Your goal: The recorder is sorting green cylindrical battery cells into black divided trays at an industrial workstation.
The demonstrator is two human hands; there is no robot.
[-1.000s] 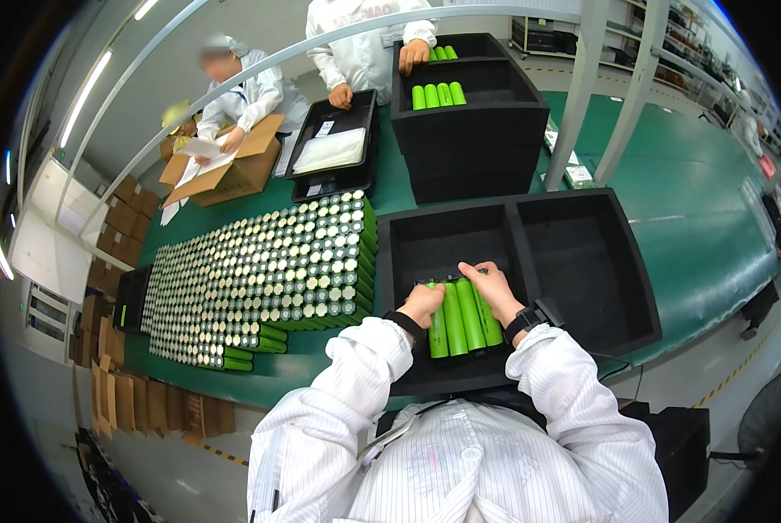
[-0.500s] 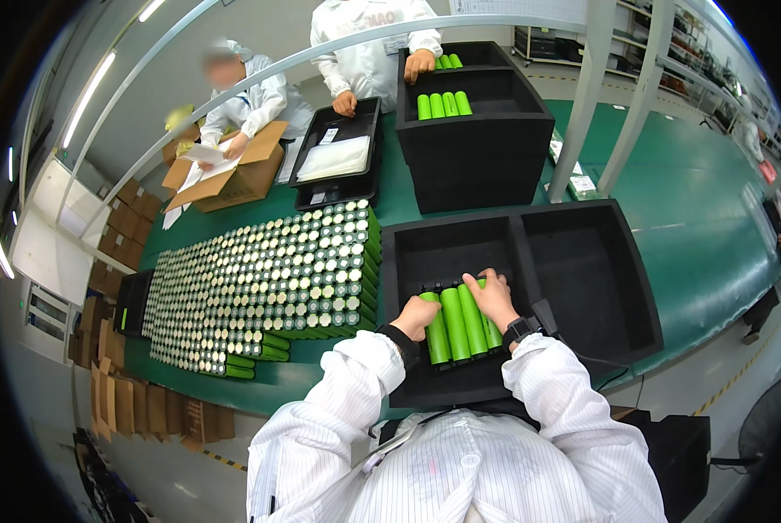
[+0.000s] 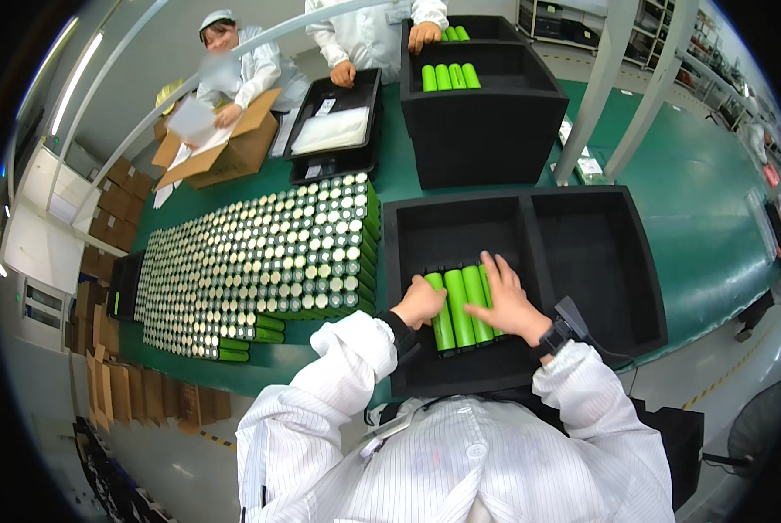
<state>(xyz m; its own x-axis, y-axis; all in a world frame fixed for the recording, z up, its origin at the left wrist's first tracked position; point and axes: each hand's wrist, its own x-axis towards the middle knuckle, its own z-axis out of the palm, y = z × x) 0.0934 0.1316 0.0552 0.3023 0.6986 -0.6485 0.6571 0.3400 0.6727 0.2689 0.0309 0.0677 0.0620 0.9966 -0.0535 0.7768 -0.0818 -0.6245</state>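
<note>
I judge the green batteries (image 3: 459, 305) in the black tray (image 3: 586, 270) weighty, stiff and smooth, best held by their sides; my right hand (image 3: 512, 309) lies spread, but I cannot tell whether my left hand (image 3: 419, 302) grips.

The right hand (image 3: 511, 307) partly hides the rightmost cell (image 3: 484, 281) in the tray (image 3: 593, 261); beyond the tray, a co-worker (image 3: 355, 45) is cut off by the view's top edge.
</note>
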